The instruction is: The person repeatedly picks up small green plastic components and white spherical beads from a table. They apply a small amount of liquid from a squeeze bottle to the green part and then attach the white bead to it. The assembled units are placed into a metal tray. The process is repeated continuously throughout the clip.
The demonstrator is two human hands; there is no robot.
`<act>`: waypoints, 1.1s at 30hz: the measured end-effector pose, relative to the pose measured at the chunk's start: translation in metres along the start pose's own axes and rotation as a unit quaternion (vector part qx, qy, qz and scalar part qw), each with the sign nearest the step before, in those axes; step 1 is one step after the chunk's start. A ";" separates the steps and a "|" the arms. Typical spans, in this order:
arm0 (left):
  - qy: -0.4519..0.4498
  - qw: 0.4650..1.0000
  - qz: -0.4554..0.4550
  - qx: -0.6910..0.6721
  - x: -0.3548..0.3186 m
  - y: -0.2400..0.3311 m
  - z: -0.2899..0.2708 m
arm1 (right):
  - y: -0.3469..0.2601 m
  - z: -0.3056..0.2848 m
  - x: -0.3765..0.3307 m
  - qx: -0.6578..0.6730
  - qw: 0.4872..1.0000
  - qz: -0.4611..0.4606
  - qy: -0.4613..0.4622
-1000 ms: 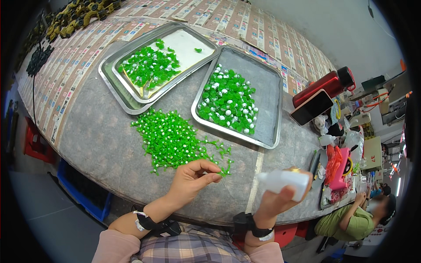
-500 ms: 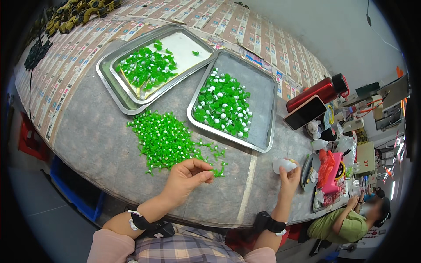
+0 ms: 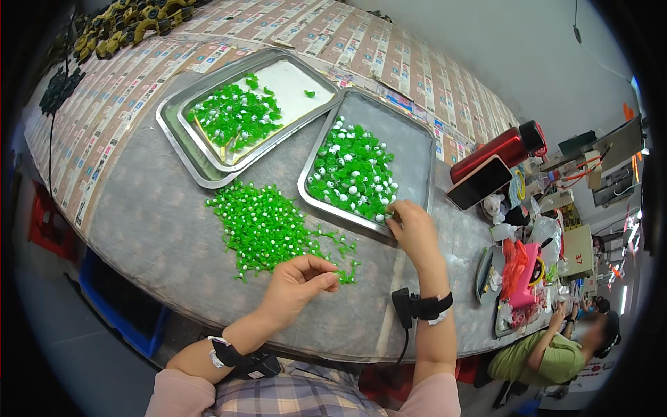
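Note:
My left hand (image 3: 300,286) is closed in a pinch beside the right edge of a pile of small green plastic pieces with white tips (image 3: 267,226). A tiny green piece shows at its fingertips. At the near right corner of a metal tray (image 3: 425,149), my right hand (image 3: 415,233) has its fingers bent together over the rim. They touch the edge of a heap of green pieces with white balls (image 3: 353,170) in that tray. Whatever lies between the right fingertips is hidden.
Another metal tray (image 3: 201,177) at far left holds an inner tray with green pieces. A red flask (image 3: 493,154), a phone (image 3: 479,182) and a pink container (image 3: 524,278) stand on the right. A person in green (image 3: 545,351) sits at far right.
My right hand has moved left and away from me to the tray's corner; the small white bottle it held is out of sight. My left hand keeps its pinch in nearly the same place.

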State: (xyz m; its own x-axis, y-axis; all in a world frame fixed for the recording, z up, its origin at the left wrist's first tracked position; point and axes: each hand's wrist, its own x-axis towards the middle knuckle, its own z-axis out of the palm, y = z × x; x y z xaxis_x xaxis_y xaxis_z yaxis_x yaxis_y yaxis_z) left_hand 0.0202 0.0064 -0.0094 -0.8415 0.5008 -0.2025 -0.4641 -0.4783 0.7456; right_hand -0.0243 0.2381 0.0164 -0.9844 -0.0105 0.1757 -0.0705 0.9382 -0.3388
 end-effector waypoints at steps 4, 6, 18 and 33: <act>-0.012 1.000 -0.011 0.000 -0.002 0.002 -0.001 | -0.023 -0.019 -0.014 0.180 0.983 0.042 0.020; -0.038 0.999 -0.033 -0.009 -0.003 0.004 0.000 | -0.037 -0.026 -0.033 0.305 0.951 0.056 -0.001; -0.043 0.997 -0.038 -0.046 -0.001 0.002 0.000 | -0.085 0.011 -0.078 0.586 0.796 0.133 -0.076; -0.042 0.996 -0.069 -0.042 -0.001 0.001 -0.001 | -0.090 -0.003 -0.093 0.412 0.901 0.129 -0.050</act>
State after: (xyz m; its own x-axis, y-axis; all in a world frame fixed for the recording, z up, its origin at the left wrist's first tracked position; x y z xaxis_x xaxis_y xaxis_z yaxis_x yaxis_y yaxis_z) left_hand 0.0209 0.0047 -0.0089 -0.7443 0.6221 -0.2431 -0.5978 -0.4581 0.6579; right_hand 0.0737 0.1560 0.0329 -0.9917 0.1024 -0.0772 0.1078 0.3387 -0.9347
